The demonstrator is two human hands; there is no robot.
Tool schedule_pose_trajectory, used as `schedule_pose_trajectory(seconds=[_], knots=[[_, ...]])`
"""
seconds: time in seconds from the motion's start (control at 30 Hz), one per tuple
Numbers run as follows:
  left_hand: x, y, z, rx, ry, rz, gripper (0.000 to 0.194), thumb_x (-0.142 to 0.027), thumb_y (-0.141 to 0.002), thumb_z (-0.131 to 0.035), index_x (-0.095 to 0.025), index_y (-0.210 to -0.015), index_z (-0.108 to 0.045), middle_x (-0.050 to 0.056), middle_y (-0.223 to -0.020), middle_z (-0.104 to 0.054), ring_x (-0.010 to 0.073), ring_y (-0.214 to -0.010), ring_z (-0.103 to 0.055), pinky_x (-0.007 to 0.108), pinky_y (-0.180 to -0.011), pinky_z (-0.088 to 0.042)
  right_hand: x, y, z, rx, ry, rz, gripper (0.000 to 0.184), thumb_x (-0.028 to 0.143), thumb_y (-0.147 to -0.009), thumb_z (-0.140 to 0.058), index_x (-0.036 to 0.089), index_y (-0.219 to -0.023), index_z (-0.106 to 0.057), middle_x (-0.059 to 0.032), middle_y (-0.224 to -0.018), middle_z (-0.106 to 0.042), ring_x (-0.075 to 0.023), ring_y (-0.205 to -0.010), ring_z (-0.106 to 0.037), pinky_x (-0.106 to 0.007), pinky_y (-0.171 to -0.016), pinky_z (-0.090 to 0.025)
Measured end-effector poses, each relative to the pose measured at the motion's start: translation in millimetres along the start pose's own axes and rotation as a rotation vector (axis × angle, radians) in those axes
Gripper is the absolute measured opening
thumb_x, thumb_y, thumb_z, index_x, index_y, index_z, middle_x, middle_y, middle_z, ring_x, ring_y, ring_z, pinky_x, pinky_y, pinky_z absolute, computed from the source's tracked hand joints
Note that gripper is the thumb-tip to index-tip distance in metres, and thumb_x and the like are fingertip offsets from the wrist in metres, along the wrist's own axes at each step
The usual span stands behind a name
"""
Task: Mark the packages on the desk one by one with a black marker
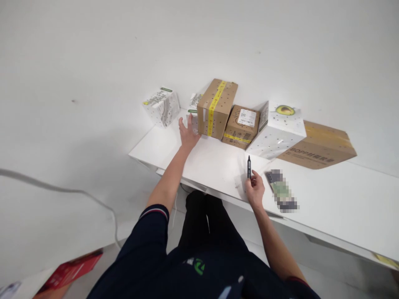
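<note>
My left hand [189, 133] is open, fingers spread, in front of a small white printed box [193, 109] that is partly hidden behind it. Its thumb side is close to a tall brown carton with yellow tape [215, 109]; whether it touches cannot be made out. My right hand [255, 190] holds a black marker pen [249, 167] upright near the table's front edge. Beside the taped carton sits a smaller brown carton [241, 126] with a white label. A white box with an avocado picture [277, 128] leans next to it.
Another white printed box [162, 106] stands at the far left of the white table [343, 199]. A long brown carton [321, 145] lies behind the avocado box. Right of my right hand is a blurred-out flat item [281, 190]. A grey cable [77, 191] hangs at left.
</note>
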State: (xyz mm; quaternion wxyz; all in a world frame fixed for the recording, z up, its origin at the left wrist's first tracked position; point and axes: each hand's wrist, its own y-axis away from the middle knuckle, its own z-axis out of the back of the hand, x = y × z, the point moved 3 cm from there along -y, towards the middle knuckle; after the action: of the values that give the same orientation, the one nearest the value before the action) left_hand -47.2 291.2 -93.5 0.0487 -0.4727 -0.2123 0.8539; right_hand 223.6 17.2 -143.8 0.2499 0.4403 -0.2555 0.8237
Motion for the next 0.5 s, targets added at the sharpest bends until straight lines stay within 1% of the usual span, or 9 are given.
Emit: schedule_pose_trajectory(seconds=[0.07,0.13,0.2,0.27,0.37,0.43,0.5], knots=[[-4.2,-7.2,-6.4,0.016,-0.058,-0.025,0.096,-0.024,-0.068,-0.084,-0.014,-0.152,-0.039,0.026,-0.164,-0.015,0.0408,-0.156,-0.017,0.056,-0.125,-0.024,-0.6,-0.1,-0.8,0.000,-0.012,0.006,0.052,0.042,-0.077,-0.053,0.017,-0.120,-0.064,-0.0029,-0.087,-0.061,-0.0162,-0.069,-0.058,-0.034,-0.069,-0.054],[-5.4,-12.6,-10.8,0.013,-0.057,-0.014,0.092,-0.022,-0.072,-0.079,-0.014,-0.154,-0.036,0.026,-0.161,-0.017,0.0409,-0.154,-0.022,0.056,-0.122,-0.030,-1.2,-0.3,-1.6,0.001,-0.025,0.003,0.053,0.042,-0.077,-0.053,0.016,-0.121,-0.064,-0.0025,-0.086,-0.060,-0.0162,-0.069,-0.058,-0.034,-0.068,-0.054],[-6.2,-16.0,-12.5,-0.009,-0.002,0.013,0.090,-0.016,-0.074,-0.075,-0.015,-0.155,-0.034,0.025,-0.156,-0.025,0.0382,-0.151,-0.031,0.053,-0.119,-0.037,-1.6,-0.8,-2.0,0.003,-0.032,-0.001,0.053,0.041,-0.077,-0.053,0.015,-0.123,-0.063,-0.0024,-0.085,-0.060,-0.0162,-0.069,-0.058,-0.033,-0.068,-0.053],[-7.8,-16.4,-9.8,-0.046,0.046,0.028,0.090,-0.011,-0.074,-0.073,-0.016,-0.154,-0.033,0.022,-0.150,-0.034,0.0348,-0.148,-0.038,0.049,-0.119,-0.039,-1.7,-1.6,-2.1,0.003,-0.033,0.002,0.053,0.040,-0.078,-0.053,0.015,-0.123,-0.063,-0.0025,-0.085,-0.060,-0.0161,-0.069,-0.058,-0.033,-0.068,-0.053],[-9.7,-7.4,6.7,-0.122,0.043,0.055,0.093,-0.010,-0.071,-0.075,-0.012,-0.153,-0.031,0.023,-0.150,-0.037,0.0323,-0.148,-0.037,0.044,-0.123,-0.036,-2.7,-2.9,-2.3,0.000,-0.044,0.011,0.052,0.038,-0.078,-0.053,0.015,-0.124,-0.063,-0.0028,-0.086,-0.060,-0.0155,-0.069,-0.057,-0.032,-0.069,-0.053],[-9.6,7.5,26.6,-0.186,0.002,0.077,0.095,-0.008,-0.070,-0.075,-0.010,-0.153,-0.027,0.023,-0.155,-0.033,0.0305,-0.151,-0.031,0.042,-0.126,-0.031,-4.1,-3.6,-3.0,-0.003,-0.058,0.011,0.054,0.037,-0.078,-0.052,0.014,-0.126,-0.062,-0.0034,-0.087,-0.061,-0.0154,-0.070,-0.057,-0.032,-0.069,-0.053],[-8.3,30.2,51.4,-0.253,-0.060,0.118,0.099,-0.007,-0.070,-0.073,-0.011,-0.154,-0.021,0.023,-0.159,-0.029,0.0284,-0.154,-0.025,0.042,-0.128,-0.027,-5.9,-4.3,-3.9,-0.010,-0.075,0.011,0.056,0.037,-0.078,-0.052,0.013,-0.129,-0.060,-0.0034,-0.087,-0.061,-0.0152,-0.070,-0.057,-0.033,-0.069,-0.053]])
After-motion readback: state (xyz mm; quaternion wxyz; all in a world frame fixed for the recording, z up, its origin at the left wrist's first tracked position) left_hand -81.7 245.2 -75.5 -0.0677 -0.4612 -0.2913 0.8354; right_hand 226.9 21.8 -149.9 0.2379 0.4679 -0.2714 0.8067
